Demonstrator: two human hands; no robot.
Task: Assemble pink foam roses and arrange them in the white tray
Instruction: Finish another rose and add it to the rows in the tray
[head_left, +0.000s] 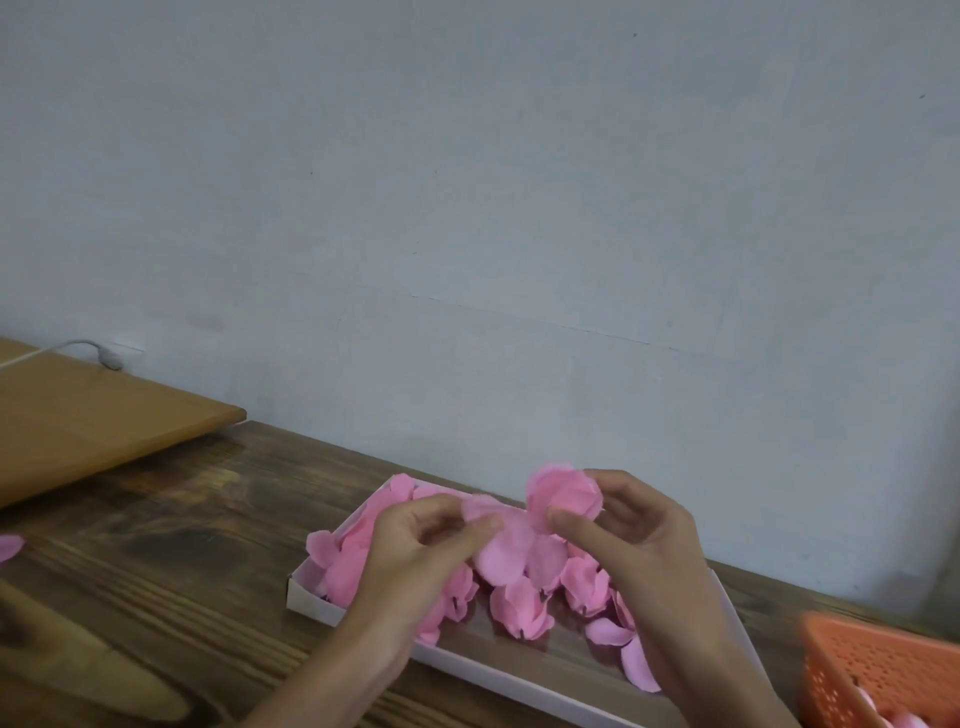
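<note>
Over the white tray (311, 605), the left hand (415, 551) pinches a pink petal layer (506, 553), the right hand (641, 530) pinches what seems the rose bud (563, 493); best to line up centres and press gently, without creasing foam.

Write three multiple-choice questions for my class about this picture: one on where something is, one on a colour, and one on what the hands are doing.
1. Where is the basket relative to the white tray?
A) to its left
B) to its right
C) inside it

2. What colour is the basket?
A) orange
B) blue
C) white

3. What are the left hand and right hand doing?
A) hanging empty
B) holding pink petals above the tray
C) lifting the tray

Answers:
1 B: the basket sits at the lower right, beyond the tray's right end.
2 A: its mesh walls are orange.
3 B: fingers of both hands pinch petals over the tray.
</note>
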